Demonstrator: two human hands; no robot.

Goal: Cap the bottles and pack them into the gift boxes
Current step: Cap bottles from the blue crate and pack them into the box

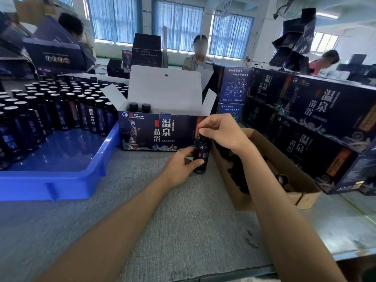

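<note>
Bottle [201,157] of dark glass stands upright on the grey table [162,210], just near of the open gift box [160,131] at its right end. Our left hand [179,161] wraps fingers and thumb round the bottle's lower body and grips it. Our right hand [221,131] reaches in from above, its fingertips pinching the black cap [202,132] that sits on the bottle's neck.

Inside the gift box, at its left end, we see 2 capped bottles [133,106] side by side, and the white lid flap stands raised behind them. To the left, a blue tray [61,180] holds many rows of uncapped bottles [61,110] with pale tops, crowded toward its far side. To the right of our hands, a brown cardboard box [264,157] holds loose black caps [238,178]. Beyond it, closed gift boxes [315,119] are stacked. On the far side of the table, 3 other people are at work among more boxes.
</note>
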